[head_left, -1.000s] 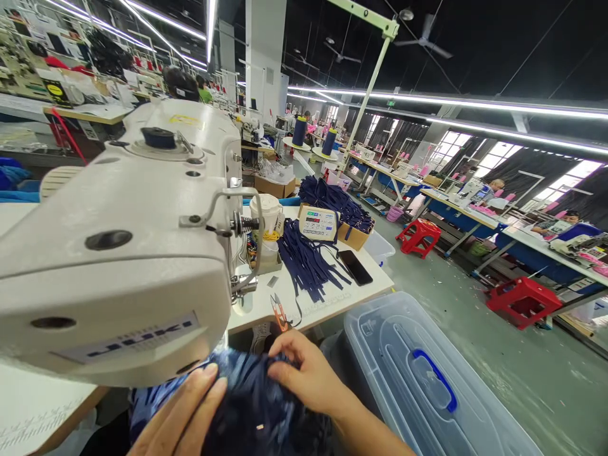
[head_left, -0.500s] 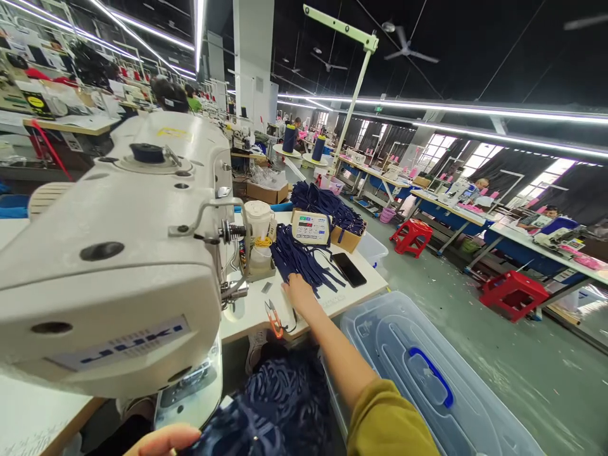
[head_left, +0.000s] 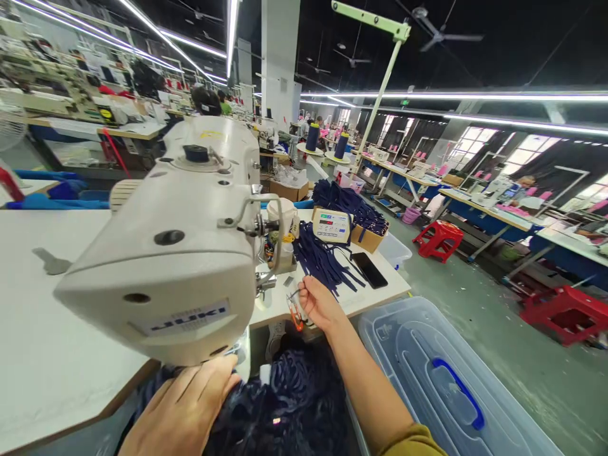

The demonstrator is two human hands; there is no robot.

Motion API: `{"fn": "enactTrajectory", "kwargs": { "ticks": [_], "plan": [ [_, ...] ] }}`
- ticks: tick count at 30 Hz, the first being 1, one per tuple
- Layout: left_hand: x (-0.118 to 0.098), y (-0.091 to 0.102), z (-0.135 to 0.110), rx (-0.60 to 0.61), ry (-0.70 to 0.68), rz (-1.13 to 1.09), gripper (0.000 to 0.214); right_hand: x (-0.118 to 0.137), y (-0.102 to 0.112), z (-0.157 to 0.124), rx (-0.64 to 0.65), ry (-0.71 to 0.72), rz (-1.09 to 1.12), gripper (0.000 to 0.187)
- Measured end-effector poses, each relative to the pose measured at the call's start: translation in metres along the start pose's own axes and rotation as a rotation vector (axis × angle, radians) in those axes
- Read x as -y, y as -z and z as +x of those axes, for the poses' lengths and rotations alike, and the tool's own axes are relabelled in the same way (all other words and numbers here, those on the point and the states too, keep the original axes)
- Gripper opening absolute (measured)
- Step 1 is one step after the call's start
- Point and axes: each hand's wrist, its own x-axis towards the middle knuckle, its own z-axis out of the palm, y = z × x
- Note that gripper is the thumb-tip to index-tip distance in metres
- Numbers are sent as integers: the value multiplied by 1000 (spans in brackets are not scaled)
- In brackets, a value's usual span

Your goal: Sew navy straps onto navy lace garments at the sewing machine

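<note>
white desk (head_left: 61,342); my right hand (head_left: 320,305) pinches narrow dark fabric strip (head_left: 295,292), likely light, limp, best end-held; left hand (head_left: 190,399) on navy cloth (head_left: 294,380), grip unclear.

Navy fabric (head_left: 297,386) heaped, crumpled; dark strip (head_left: 295,292) seemingly between right fingers (head_left: 308,292)

Your single view comes from the camera on your head, looking forward and down past your bare left hand (head_left: 187,405) and bare right hand (head_left: 320,305) at close range. It faces along the white, rounded JUKI sewing machine (head_left: 204,218), large and near left of centre, with the smooth grey-green floor (head_left: 475,297) receding at your right.
</note>
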Motion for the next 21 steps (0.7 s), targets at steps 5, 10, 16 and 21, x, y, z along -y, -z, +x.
{"fn": "enactTrajectory", "kwargs": {
  "ticks": [5,10,16,21],
  "plan": [
    [-20,11,7,-71,-122,192,32,1,-40,-55,260,-207,379,37],
    [-34,12,8,-62,-38,186,31,3,-61,-69,449,-180,348,47],
    [-20,16,-6,-23,-19,-69,26,5,-57,-61,462,-41,62,26],
    [-6,12,-21,56,90,-216,34,7,-58,-63,462,-39,-32,16]
  ]
}}
